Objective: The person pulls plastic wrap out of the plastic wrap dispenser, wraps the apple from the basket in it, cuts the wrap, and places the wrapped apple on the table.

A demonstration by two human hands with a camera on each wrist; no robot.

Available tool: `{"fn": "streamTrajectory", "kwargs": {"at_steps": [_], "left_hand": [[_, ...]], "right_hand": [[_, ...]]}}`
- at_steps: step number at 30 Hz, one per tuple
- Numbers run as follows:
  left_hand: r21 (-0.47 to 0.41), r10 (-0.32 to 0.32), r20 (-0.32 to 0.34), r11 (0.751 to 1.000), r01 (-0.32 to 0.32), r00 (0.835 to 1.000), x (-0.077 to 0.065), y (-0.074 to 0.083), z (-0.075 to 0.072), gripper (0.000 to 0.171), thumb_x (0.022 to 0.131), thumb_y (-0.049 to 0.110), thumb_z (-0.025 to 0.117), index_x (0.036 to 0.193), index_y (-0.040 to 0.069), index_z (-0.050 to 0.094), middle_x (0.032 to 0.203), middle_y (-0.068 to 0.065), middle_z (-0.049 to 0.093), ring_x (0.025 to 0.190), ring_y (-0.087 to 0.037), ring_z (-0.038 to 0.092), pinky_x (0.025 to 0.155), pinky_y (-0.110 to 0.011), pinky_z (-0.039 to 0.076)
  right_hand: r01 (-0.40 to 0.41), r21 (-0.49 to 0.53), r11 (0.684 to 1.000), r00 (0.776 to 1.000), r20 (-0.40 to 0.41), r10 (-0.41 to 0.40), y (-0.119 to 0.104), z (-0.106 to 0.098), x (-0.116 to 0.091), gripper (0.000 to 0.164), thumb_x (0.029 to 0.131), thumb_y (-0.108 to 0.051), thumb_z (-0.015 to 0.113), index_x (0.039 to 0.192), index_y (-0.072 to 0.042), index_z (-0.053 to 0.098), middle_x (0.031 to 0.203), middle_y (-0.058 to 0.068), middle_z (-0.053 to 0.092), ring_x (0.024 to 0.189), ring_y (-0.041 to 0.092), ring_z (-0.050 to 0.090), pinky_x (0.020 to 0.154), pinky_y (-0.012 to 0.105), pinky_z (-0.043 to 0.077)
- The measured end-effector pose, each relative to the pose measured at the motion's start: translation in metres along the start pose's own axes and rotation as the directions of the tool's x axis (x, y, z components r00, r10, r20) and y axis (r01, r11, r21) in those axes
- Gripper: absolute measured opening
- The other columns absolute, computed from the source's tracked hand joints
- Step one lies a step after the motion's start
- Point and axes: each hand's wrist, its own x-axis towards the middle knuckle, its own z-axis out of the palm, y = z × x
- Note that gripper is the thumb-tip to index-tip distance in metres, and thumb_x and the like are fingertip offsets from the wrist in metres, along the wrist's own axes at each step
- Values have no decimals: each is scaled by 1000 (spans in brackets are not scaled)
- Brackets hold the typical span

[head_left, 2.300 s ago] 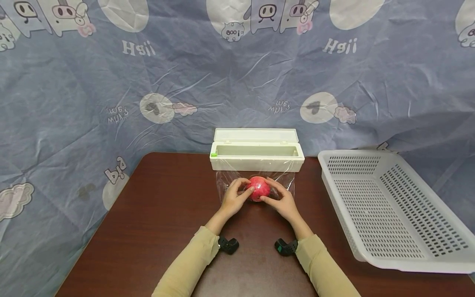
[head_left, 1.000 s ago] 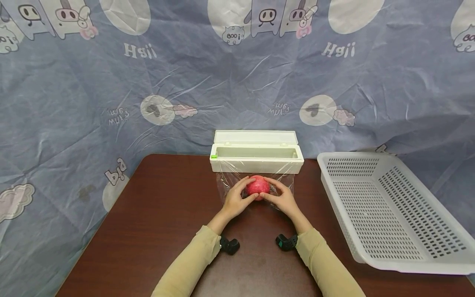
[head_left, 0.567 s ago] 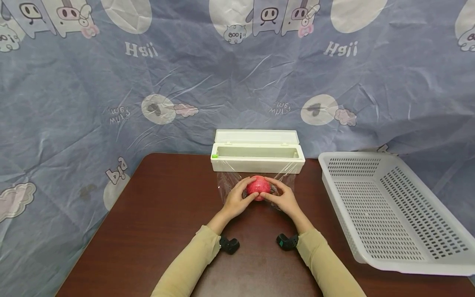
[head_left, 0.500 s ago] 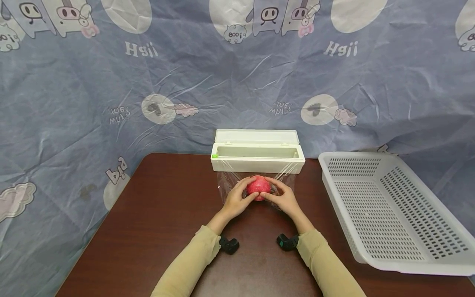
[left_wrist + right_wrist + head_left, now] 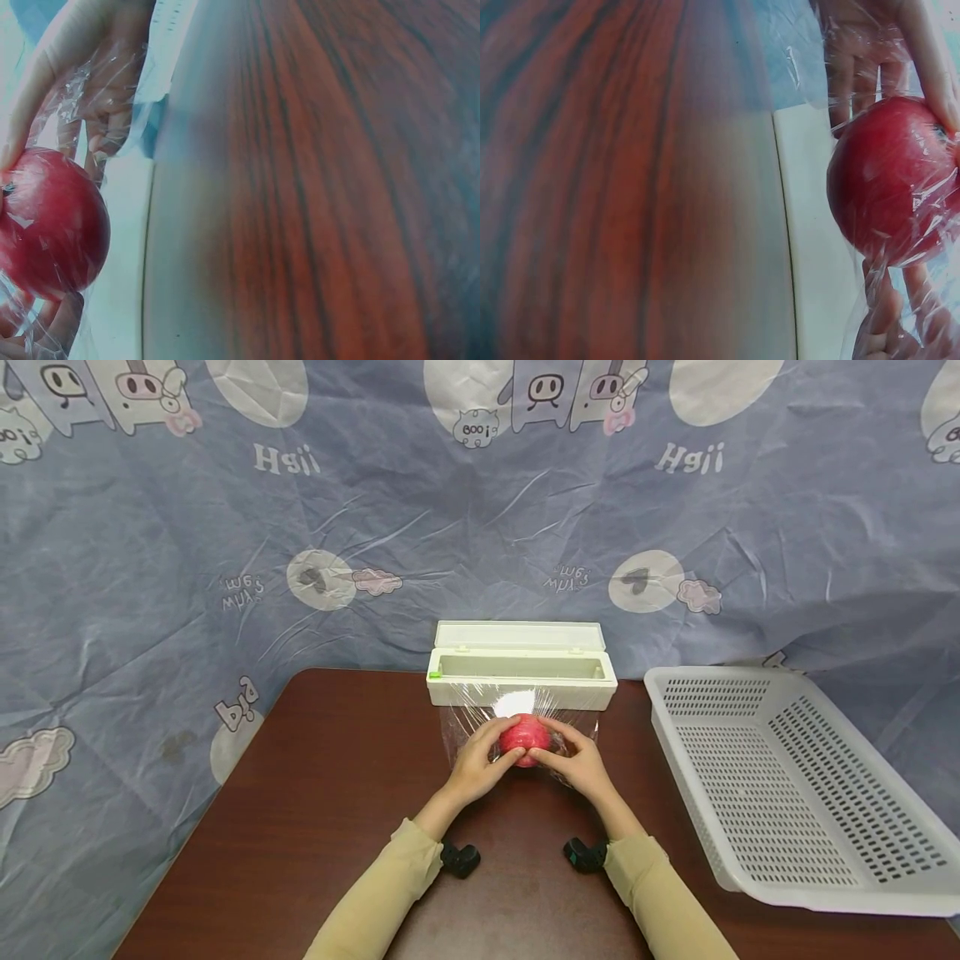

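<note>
A red apple is held between both hands in front of the white wrap dispenser. The left hand grips its left side, fingers bent round the far side and thumb on the near side. On its right, the right hand grips in the same way, and the two thumbtips nearly meet. Clear plastic wrap runs from the dispenser's front to the apple. In the wrist views, wrap lies over the apple and across the fingers, and the hollow at the apple's end shows near a thumb.
The dispenser's lid stands raised at the back, with a green piece at its left end. A large white perforated basket sits on the right of the brown table. A patterned cloth hangs behind.
Since the earliest frame, the thumbs have come together on the apple's near side. Creases in the wrap have shifted, and a bright glare now shows on it by the dispenser.
</note>
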Motion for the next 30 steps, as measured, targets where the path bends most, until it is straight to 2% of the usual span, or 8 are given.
{"fn": "streamTrajectory", "kwargs": {"at_steps": [8,12,18,24,30], "left_hand": [[-11,-19,21,1000,19,1000,0,9,-4,51,88,27,67,136,17,50,130,-8,49,115,-20,50,89,-39,47],[-5,-25,25,1000,25,999,1,13,-7,51,88,28,66,136,18,51,130,-7,49,115,-20,48,89,-40,46],[5,-30,21,1000,29,999,1,18,-8,51,88,28,67,136,19,51,131,-8,48,114,-22,48,86,-40,47],[22,-17,11,1000,17,1000,1,21,-9,52,88,29,67,136,20,51,131,-9,48,115,-23,48,86,-43,46],[26,-3,15,1000,2,1000,1,25,-11,52,88,28,66,136,20,50,130,-9,48,112,-22,48,85,-40,47]], "right_hand": [[10,-3,1000,1000,-12,-10,-5,-2,-3,52,80,-4,74,129,-1,55,112,18,57,61,20,44,50,22,42],[14,20,1000,1000,-17,-14,-6,-2,-4,52,80,-2,73,129,0,55,115,18,57,57,18,43,48,22,42],[30,33,999,999,-39,-28,-13,-1,-7,52,79,1,72,128,3,55,122,22,55,74,25,51,58,20,48],[37,49,998,998,-50,-35,-17,0,-9,51,80,2,72,128,4,54,125,22,53,96,10,56,73,21,51],[64,65,996,997,-53,-61,-17,0,-10,52,79,5,71,128,5,54,126,23,52,100,5,55,77,22,52]]}}
